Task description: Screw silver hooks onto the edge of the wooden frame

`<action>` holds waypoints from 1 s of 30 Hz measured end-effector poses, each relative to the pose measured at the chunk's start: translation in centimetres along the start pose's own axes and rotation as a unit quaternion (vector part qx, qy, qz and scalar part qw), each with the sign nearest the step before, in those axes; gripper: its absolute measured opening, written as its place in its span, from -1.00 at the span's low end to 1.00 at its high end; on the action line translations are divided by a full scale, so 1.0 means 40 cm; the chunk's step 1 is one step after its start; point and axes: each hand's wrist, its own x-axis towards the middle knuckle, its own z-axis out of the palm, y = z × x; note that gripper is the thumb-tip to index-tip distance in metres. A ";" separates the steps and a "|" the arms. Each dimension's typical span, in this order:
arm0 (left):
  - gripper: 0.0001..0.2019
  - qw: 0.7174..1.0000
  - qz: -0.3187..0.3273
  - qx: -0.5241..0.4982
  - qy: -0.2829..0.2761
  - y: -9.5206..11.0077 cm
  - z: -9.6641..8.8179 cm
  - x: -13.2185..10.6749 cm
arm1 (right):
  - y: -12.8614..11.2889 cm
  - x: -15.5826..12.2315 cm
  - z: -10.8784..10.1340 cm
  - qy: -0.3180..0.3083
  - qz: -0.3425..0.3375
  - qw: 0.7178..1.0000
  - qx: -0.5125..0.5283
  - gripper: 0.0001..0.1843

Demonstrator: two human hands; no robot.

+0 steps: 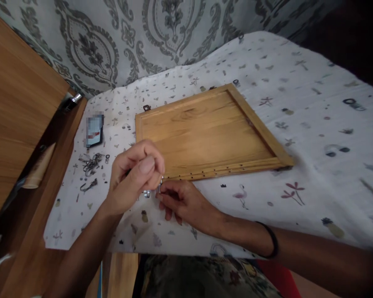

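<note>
Honey-coloured wood makes up the framed panel (195,128) lying just beyond the 2 hands, dark holes (214,169) dotting its near side. From where I stand, the left hand (139,176) is clenched, whatever it grips hidden from me; the right hand (186,203), just beside it, seems to pinch a small silvery metal piece (159,186). I'd say resting both wrists and keeping that piece square would steady things. White printed cloth (313,128) covers the surface (205,244) beneath; leftward of the hands lie hook-like metal fittings (91,164) and a phone (94,131). Farther ahead hangs damask-patterned fabric (170,29).
</note>
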 end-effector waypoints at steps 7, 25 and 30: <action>-0.69 0.965 0.024 0.041 0.257 0.000 0.046 -0.013 | -0.001 0.002 0.002 0.003 -0.002 1.000 0.016 -0.77; -0.76 0.981 0.040 -0.044 0.184 0.027 0.018 -0.014 | 0.012 0.007 -0.003 -0.017 0.008 0.997 0.076 -0.80; -0.75 0.977 0.063 -0.015 0.203 0.027 0.028 -0.014 | 0.012 0.006 -0.003 -0.017 0.008 0.997 0.074 -0.80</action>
